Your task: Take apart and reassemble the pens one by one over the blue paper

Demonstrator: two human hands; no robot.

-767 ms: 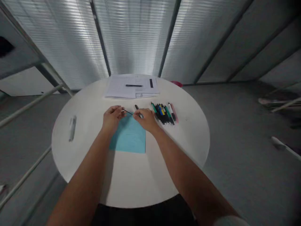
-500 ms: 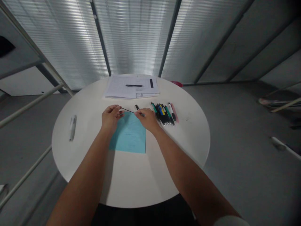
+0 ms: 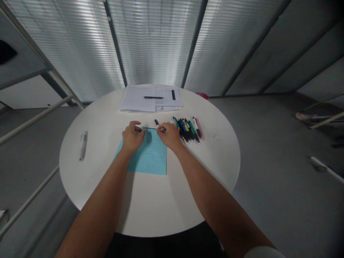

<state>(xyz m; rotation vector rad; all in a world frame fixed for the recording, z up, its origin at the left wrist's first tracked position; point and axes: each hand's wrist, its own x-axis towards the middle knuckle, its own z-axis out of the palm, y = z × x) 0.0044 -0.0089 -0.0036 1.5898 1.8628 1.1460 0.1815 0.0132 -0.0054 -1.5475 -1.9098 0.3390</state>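
My right hand (image 3: 169, 134) pinches one end of a thin dark rod (image 3: 149, 128), which looks like a pen refill. The rod lies nearly level above the top edge of a light-blue sheet (image 3: 150, 161). At its other end is my left hand (image 3: 133, 137), thumb and index finger apart, with no clear grip on the rod. A dark pen-like piece (image 3: 156, 122) shows just beyond my right fingers; its near part is hidden behind them. To the right of this hand lies a row of several pens (image 3: 188, 129), mostly black, with green, blue and yellow parts.
The round white table (image 3: 150, 208) carries a stack of papers (image 3: 137, 98) at the back, with a black pen (image 3: 153, 97) on top. A white-and-grey pen or marker (image 3: 83, 146) lies at the left. Metal rails (image 3: 34, 120) stand beyond the table's left edge.
My left hand has shifted right and slightly down, and its fingers have spread away from the rod's end. The rod has turned closer to level. My right hand has barely moved.
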